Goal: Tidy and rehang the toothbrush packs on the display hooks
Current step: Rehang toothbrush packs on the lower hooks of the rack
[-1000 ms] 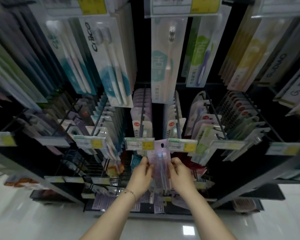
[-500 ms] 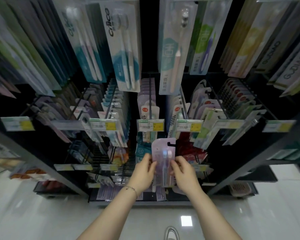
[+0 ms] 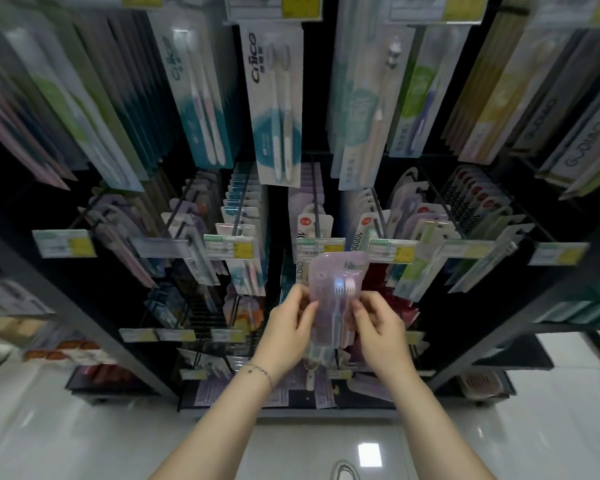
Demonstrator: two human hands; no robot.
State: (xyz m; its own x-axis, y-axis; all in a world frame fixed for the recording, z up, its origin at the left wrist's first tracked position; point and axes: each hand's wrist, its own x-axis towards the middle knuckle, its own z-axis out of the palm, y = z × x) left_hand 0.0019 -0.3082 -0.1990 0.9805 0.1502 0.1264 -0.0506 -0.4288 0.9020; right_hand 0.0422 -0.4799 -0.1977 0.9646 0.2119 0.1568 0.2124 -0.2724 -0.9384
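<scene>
A pale purple toothbrush pack [image 3: 333, 275] with two brushes inside is held upright in front of the display. My left hand [image 3: 286, 332] pinches its left edge and my right hand [image 3: 378, 332] pinches its right edge. The pack's top sits just below the price tag [image 3: 319, 248] of the middle hook [image 3: 315, 199], which carries a row of similar packs. The lower part of the held pack is hidden behind my fingers.
Black display rack with many hooks of toothbrush packs: tall Cnice packs [image 3: 276, 109] above, Gudiao packs [image 3: 582, 147] at right, red packs [image 3: 383, 289] behind my right hand. Loose purple packs [image 3: 321, 393] lie on the bottom shelf. Glossy white floor [image 3: 84, 445] below.
The view has tilted so the shelves sit lower in frame. Both hands with the purple pack have lowered slightly away from the middle hook's tag and turned the pack a little.
</scene>
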